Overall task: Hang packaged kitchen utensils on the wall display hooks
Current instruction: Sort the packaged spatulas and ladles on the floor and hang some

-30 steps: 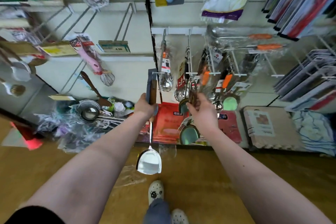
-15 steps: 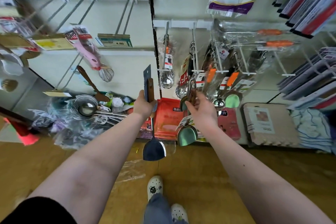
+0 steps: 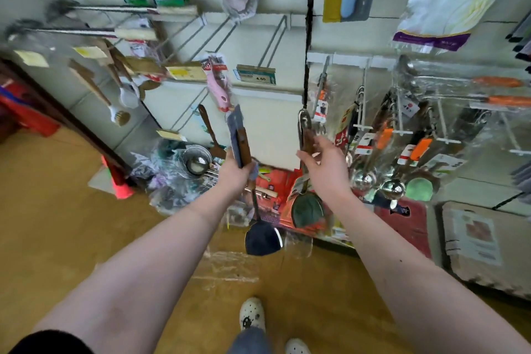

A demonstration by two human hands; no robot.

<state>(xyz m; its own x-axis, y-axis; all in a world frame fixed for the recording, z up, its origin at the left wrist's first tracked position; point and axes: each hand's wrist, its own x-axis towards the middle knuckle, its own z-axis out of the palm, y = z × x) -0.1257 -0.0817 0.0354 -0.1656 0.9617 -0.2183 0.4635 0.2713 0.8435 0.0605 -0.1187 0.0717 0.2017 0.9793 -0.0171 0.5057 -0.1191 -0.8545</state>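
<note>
Packaged wooden-handled steel spatula (image 3: 243,142) now leans left above the clenched left hand (image 3: 237,171); right hand (image 3: 327,172), grip loosened, pinches a wooden-handled metal turner (image 3: 307,210); both unhung.

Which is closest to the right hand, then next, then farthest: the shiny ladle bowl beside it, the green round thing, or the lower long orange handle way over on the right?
1. Silver ladle bowl: just right of the right hand.
2. Green round utensil head: farther right, hanging low.
3. Long orange handle: far upper right.
</note>
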